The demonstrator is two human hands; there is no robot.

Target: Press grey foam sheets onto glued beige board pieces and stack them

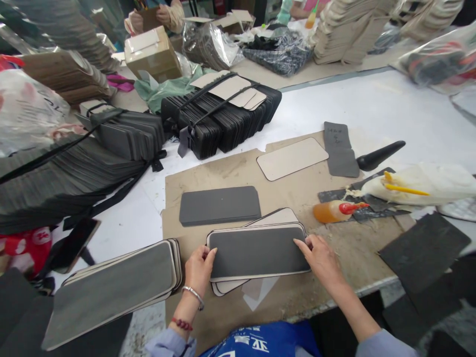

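My left hand (199,265) holds the left end of a small pile of rounded rectangular panels (258,250), grey foam on beige backing. My right hand (319,253) presses fingertips on the pile's right end. The pile lies on a brown cardboard sheet (230,173). A bare dark grey foam rectangle (219,204) lies just beyond it. A taller stack of the same finished panels (115,287) sits to the left of my left hand. A plain beige panel (292,157) and a dark grey strip (339,149) lie farther back.
An orange glue bottle with a red nozzle (332,210) lies right of the pile, beside a white bag with a yellow stick (416,184) and a black handle (379,155). Strapped bundles of black pieces (223,119) fill the back left. Another person's hands (163,15) work at the far edge.
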